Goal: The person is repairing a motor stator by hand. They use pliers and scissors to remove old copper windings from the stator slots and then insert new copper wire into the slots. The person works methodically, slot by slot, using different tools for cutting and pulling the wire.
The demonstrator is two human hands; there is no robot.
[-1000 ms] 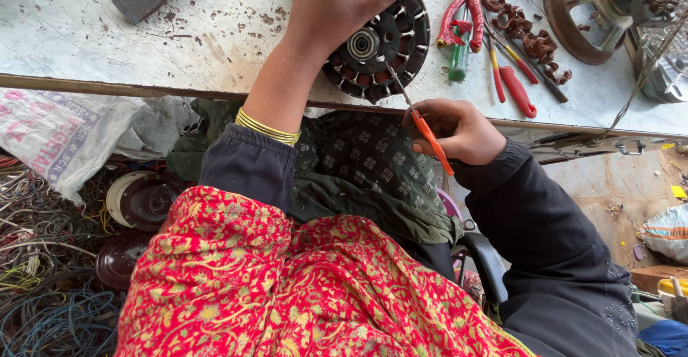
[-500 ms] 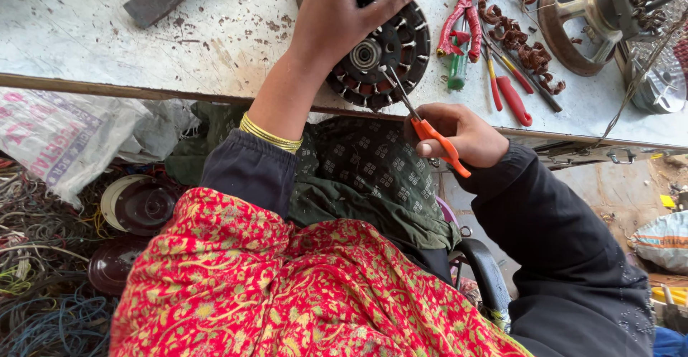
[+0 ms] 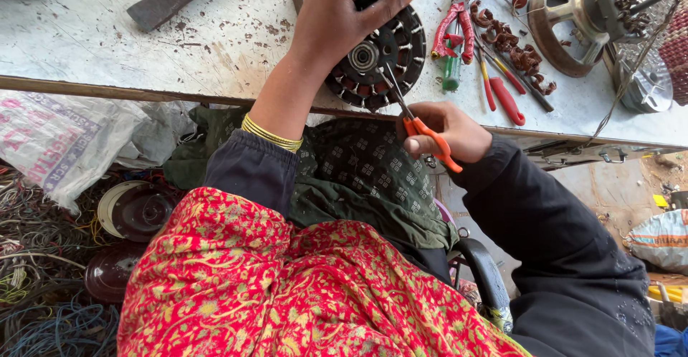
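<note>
1. Our left hand (image 3: 337, 24) is closed over the top of a round black motor part (image 3: 380, 60). The fingers wrap its upper edge and hold it still.
2. The motor part lies flat on the counter (image 3: 215, 35), right at the near edge, close to our body.
3. Our right hand (image 3: 448, 131) is closed around the orange handles of a pair of scissors (image 3: 419, 124). The thin blades point up and touch the motor part near its middle. We cannot tell how far apart the blades are.
4. To do this well, we think the left hand should press firmly so the part cannot spin or slide off the edge.
5. We think the scissor tips should go in slowly and only a little way. They could slip and poke the fingers holding the part.
6. The motor part looks like a dark wheel. It has a shiny silver ring in the middle and many little slots around the rim. Reddish brown shows inside some slots.
7. Past the part lie red-handled pliers (image 3: 451, 24), a green-handled tool (image 3: 451, 70), and some curly copper wire bits (image 3: 512, 45).
8. A big round metal casing (image 3: 573, 20) sits farther right on the counter.
9. Tangled wires (image 3: 36, 271) lie on the floor below on our left.
</note>
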